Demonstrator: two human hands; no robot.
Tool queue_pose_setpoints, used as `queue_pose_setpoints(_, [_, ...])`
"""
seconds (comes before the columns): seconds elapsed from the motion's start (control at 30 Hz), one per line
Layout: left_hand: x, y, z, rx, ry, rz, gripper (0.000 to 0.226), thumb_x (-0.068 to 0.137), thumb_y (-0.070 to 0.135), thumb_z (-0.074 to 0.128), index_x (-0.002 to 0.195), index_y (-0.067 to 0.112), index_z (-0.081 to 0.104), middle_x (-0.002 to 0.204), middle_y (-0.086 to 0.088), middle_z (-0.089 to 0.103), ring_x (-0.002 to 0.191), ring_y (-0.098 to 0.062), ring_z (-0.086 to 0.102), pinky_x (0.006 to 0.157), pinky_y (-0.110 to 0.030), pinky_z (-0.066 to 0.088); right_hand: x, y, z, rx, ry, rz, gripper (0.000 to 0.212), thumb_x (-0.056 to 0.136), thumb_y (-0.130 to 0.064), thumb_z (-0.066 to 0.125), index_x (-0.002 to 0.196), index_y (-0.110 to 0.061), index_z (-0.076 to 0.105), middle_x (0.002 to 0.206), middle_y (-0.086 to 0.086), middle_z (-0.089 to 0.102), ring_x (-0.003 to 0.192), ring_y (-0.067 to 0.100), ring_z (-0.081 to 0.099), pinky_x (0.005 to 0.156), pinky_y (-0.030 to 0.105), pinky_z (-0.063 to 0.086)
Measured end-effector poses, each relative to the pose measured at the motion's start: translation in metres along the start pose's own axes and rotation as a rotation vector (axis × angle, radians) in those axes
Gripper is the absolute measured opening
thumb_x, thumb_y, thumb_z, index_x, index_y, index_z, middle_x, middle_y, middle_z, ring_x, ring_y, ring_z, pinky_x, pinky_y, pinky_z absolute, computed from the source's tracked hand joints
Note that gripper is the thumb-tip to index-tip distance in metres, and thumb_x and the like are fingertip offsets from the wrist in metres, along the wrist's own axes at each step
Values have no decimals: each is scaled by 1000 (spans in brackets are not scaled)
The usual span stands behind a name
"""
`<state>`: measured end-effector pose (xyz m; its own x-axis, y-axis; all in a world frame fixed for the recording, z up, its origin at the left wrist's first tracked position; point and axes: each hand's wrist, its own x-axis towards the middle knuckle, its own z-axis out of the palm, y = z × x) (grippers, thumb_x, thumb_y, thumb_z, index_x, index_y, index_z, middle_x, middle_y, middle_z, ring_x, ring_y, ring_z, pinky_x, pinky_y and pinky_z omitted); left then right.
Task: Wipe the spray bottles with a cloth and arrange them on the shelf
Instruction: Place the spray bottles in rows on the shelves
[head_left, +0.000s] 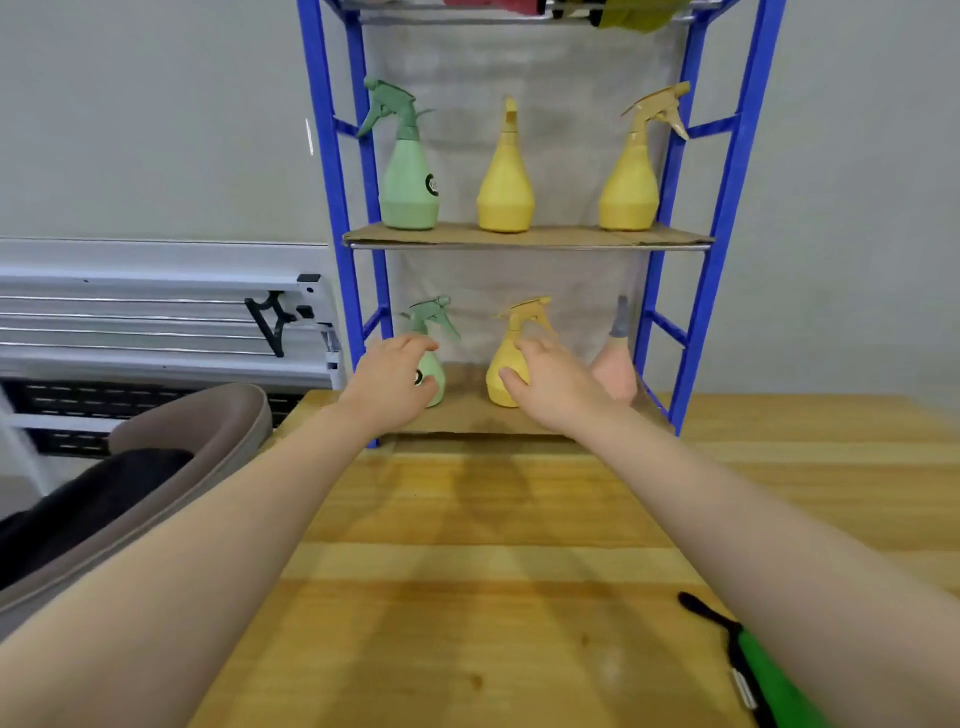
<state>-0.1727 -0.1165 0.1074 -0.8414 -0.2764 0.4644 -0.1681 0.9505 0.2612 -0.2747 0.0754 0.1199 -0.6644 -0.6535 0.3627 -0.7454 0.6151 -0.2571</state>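
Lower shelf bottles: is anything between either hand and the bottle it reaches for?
Nothing visible. The left hand is at the green spray bottle, the right hand at the yellow spray bottle; whether either grips cannot be told.

Pale wall, wooden table, perhaps a chair

A staged workroom or test setup is suggested rather than a home. A blue metal shelf rack lined with cardboard is stood on a pale wooden table against a bare grey wall. White metal framing is seen to the left.
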Motion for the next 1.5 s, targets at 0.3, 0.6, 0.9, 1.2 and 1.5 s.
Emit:
queue_pose_setpoints(0.3, [-41, -71, 69, -211, -11, -329, 59, 87, 18, 59, 142, 11, 41, 147, -10, 37, 136, -29, 35, 112, -42, 33, 15, -20, 84, 192, -112, 90, 56, 100, -38, 44, 147, -8, 34, 150, 10, 40, 139, 27, 34, 110, 35, 30])
queue_pose_setpoints(0.6, [-40, -97, 118, -393, 119, -436, 66, 91, 21, 61, 148, 14, 29, 156, -9, 24, 142, -28, 28, 114, -38, 27, 52, -15, 136, 391, -157, 218, 63, 95, -32, 53, 150, -17, 27, 153, 4, 38, 125, 25, 52, 97, 33, 45])
queue_pose_setpoints(0.9, [-39, -102, 131, -523, 186, -473, 55, 92, 17, 60, 141, 18, 35, 138, 2, 44, 111, -4, 41, 90, -21, 32, 106, -23, 161, 770, -97, 268, 80, 87, -19, 65, 153, -20, 19, 157, 7, 32, 138, 24, 40, 106, 32, 38])
queue_pose_setpoints(1.2, [-34, -107, 137, -466, 196, -443, 51, 89, 14, 59, 137, 18, 41, 140, 3, 43, 122, -9, 44, 90, -21, 33, 128, -37, 185, 1137, -13, 256, 74, 90, -14, 61, 152, -22, 23, 153, 1, 39, 129, 14, 46, 106, 32, 41])
queue_pose_setpoints(1.5, [-33, -111, 140, -453, 187, -449, 52, 88, 16, 60, 137, 20, 42, 146, 6, 39, 131, -12, 42, 97, -24, 36, 137, -42, 191, 934, 25, 243, 62, 78, -28, 68, 135, -23, 44, 127, 0, 46, 116, 18, 51, 96, 35, 49])
